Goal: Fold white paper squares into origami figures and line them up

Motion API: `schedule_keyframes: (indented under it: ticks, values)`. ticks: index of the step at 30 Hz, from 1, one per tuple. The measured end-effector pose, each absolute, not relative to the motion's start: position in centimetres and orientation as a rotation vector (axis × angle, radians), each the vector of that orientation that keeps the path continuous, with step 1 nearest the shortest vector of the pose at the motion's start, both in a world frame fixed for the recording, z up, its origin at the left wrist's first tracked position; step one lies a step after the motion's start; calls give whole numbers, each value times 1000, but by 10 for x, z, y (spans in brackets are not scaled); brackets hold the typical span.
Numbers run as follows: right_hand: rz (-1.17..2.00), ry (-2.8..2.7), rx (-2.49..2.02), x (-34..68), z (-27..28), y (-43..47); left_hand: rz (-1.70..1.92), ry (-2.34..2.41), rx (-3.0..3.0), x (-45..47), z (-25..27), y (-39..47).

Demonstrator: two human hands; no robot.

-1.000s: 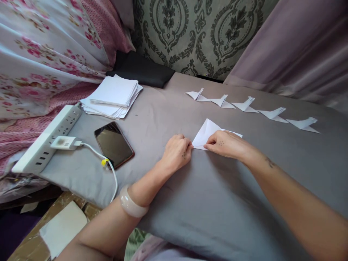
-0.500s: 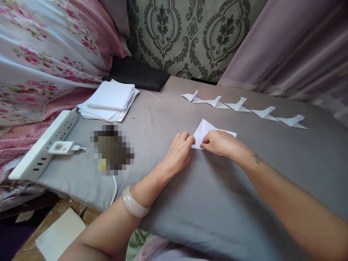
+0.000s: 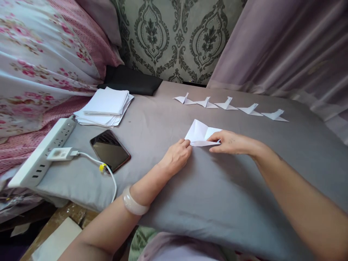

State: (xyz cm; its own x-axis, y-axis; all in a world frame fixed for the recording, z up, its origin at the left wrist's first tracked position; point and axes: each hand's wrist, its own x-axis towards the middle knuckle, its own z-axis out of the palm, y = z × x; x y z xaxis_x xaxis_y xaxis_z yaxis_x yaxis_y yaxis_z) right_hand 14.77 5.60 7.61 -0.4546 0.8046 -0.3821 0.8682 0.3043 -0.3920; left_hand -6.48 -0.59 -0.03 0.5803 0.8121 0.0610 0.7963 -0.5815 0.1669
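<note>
A partly folded sheet of white paper (image 3: 199, 133) lies on the grey cloth, with creases across it and its near edge lifted. At its left corner, my left hand (image 3: 178, 155) pinches the paper with curled fingers. My right hand (image 3: 230, 142) is at the paper's right side, its thumb and fingers around the raised near flap. Beyond the paper, several folded white paper figures (image 3: 227, 103) stand in a slanting row, each with an upright narrow part.
A stack of white paper (image 3: 106, 103) lies at the back left. Nearer are a phone (image 3: 111, 150), a white cable (image 3: 115, 181), and a power strip (image 3: 43, 152) with a charger (image 3: 60, 154) plugged in. A black folded item (image 3: 132, 80) lies by the wall.
My right hand has moved right along the paper and its fingers have opened wider. The paper's near edge now stands up. The whole view has shifted slightly.
</note>
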Motion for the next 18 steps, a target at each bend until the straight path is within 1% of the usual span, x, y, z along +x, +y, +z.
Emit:
schedule_keyframes:
  ticks: [3,13,18]
  values:
    - [-921,2508,1472,156,74,48,250,1423,2668,-62,0,-9]
    - [-842,2804,1375,155,62,44,298,1376,2787,-57,-8,-7]
    - [-967,2804,1454,162,57,51,296,1333,2846,-59,-13,-6]
